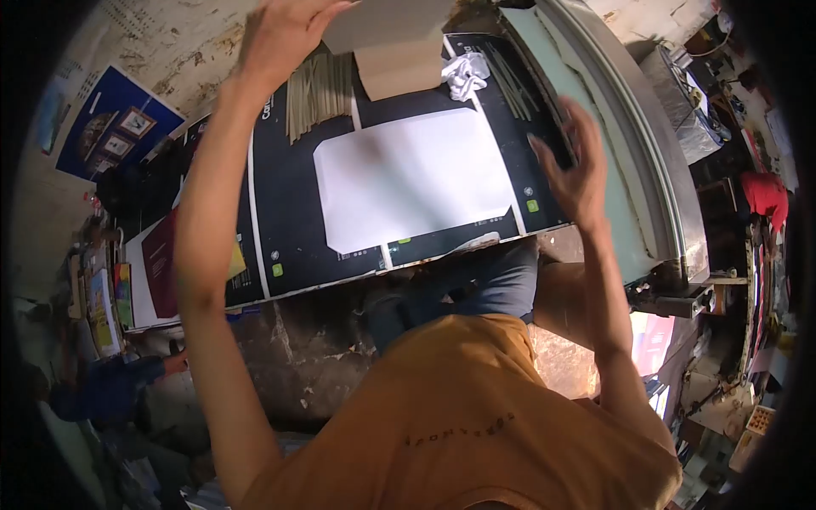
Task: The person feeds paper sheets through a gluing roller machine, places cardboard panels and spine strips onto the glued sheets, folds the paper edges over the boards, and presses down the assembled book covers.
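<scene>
A large white sheet of paper (pixel 416 174) with cut corners lies flat on the dark tabletop in front of me. At the top edge of the view, my left hand (pixel 289 38) is closed at the left corner of a grey-brown board (pixel 382 25); part of the fingers is cut off by the frame. Below that board shows a brown cardboard piece (pixel 393 72). My right hand (pixel 582 166) is held above the table's right side, its fingers apart and holding nothing.
Bundled thin strips (pixel 319 93) lie left of the cardboard, with more strips (pixel 510 85) at the right. A crumpled white cloth or paper (pixel 465 75) sits between. A maroon folder (pixel 160 263) lies at the left. A metal-edged machine (pixel 633 127) borders the right. Another person's arm (pixel 174 364) shows lower left.
</scene>
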Motion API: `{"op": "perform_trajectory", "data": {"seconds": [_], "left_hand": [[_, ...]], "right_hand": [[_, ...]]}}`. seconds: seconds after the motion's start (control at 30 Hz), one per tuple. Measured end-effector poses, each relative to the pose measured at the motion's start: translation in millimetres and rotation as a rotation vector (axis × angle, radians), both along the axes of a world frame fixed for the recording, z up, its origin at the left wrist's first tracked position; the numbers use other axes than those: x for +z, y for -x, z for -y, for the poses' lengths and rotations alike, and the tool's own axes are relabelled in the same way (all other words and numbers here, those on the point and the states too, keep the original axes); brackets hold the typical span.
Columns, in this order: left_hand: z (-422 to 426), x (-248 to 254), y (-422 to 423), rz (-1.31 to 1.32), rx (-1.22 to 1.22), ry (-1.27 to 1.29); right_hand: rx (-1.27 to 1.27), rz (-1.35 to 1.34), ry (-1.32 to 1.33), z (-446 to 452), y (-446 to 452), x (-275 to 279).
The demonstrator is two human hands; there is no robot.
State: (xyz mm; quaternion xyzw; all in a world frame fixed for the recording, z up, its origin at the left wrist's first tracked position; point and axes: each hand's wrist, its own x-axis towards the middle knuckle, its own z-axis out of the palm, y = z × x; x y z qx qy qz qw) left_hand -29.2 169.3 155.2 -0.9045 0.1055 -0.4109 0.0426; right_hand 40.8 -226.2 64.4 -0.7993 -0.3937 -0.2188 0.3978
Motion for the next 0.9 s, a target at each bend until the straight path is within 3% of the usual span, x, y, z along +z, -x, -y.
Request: {"op": "perform_trajectory", "data": {"seconds": [0.1, 0.17, 0.2, 0.27, 0.3, 0.33, 0.43, 0.53, 0.67, 0.73, 0.83, 0.9], "left_hand": [[27.8, 33.1, 67.3, 0.005, -0.136, -0.09], [42.7, 37.9, 109.2, -0.007, -0.097, -0.095], [47.8, 34.1, 127.9, 0.02, -0.063, 0.092], [53.4, 16.9, 153.0, 0.077, -0.001, 0.471], [37.6, 7.1, 158.7, 0.145, -0.092, 0.39], [32.5, -5.7, 165.6, 0.109, -0.131, 0.596], [29.9, -40.5, 178.2, -0.018, -0.161, 1.17], [22.7, -62.0, 172.8, 0.049, -0.385, 1.562], [23.3, -67.7, 167.8, -0.037, -0.343, 1.548], [27.0, -70.0, 161.0, 0.043, -0.185, 1.533], [21.7, -78.5, 155.3, 0.058, -0.023, 1.473], [8.8, -100.4, 153.0, 0.021, 0.041, 1.493]], "right_hand": [[0.107, -0.065, 0.011, -47.8, -11.8, 17.4], [0.234, -0.346, 0.072, -72.4, -8.8, 17.8], [0.336, -0.494, 0.143, -79.7, -11.8, 11.5], [0.537, -0.508, -0.003, -94.8, 6.3, 8.0], [0.555, -0.572, -0.035, -99.5, 16.2, 9.3], [0.571, -0.634, -0.069, -103.2, 23.5, 10.9], [0.521, -0.462, -0.017, -111.7, 32.6, 21.2], [0.518, -0.395, -0.036, -123.9, 28.8, 18.9], [0.518, -0.364, -0.124, -136.6, 23.6, 25.7], [0.527, -0.361, -0.182, -144.0, 26.2, 25.1], [0.485, -0.548, -0.249, -157.0, 32.5, 16.9], [0.448, -0.59, -0.159, -160.7, 24.4, -2.1]]}}
